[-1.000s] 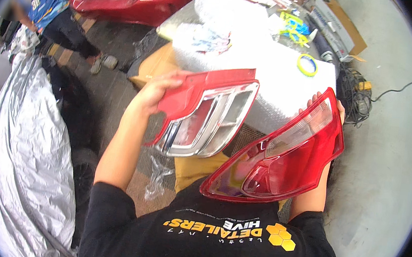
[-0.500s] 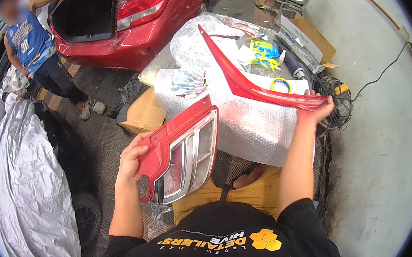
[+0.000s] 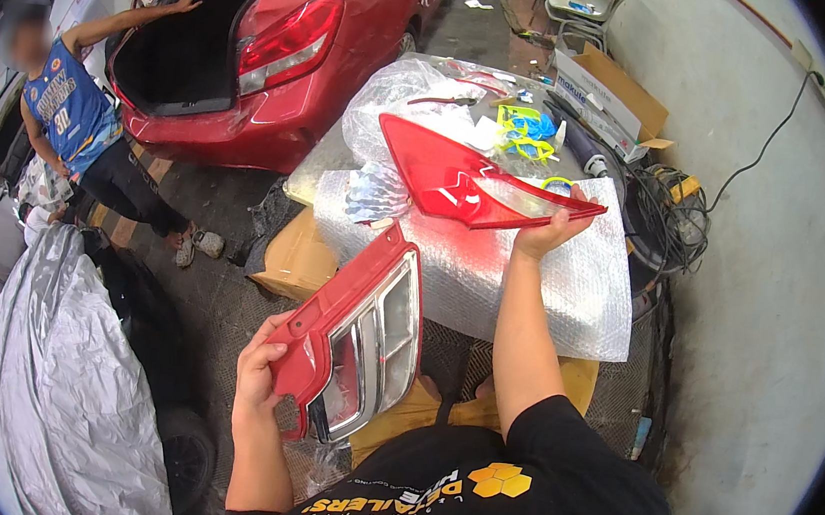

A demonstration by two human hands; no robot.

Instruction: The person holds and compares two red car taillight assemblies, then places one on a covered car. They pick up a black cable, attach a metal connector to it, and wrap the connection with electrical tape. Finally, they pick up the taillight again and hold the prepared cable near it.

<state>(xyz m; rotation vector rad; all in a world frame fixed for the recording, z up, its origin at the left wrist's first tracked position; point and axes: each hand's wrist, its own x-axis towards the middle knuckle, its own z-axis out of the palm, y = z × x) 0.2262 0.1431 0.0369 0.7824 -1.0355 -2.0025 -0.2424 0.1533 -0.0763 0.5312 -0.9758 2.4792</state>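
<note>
The left hand (image 3: pixel 259 374), low and left of centre in the frame, is closed around the red edge of a tail lamp (image 3: pixel 359 337) with clear and chrome lenses, holding it upright and close to the body. Half a second ago this lamp sat a little higher and nearer the bench; it has since dropped back toward the lap.

The right hand (image 3: pixel 548 234) grips the near tip of a long red lamp (image 3: pixel 461 180), thumb on top, fingers under. A second ago that lamp was held near the chest. It has now been carried out and tipped nearly flat, hovering just above the bubble wrap (image 3: pixel 521 279) that covers the bench; I cannot tell whether its far end touches the clear plastic bag (image 3: pixel 398 105) behind it. Judging by this, the long lamp is being set out on the wrap while the other waits.

At upper left another person (image 3: pixel 75 122) leans into the open boot of a red car (image 3: pixel 283 53). A silver cover (image 3: pixel 48 380) lies at lower left.
</note>
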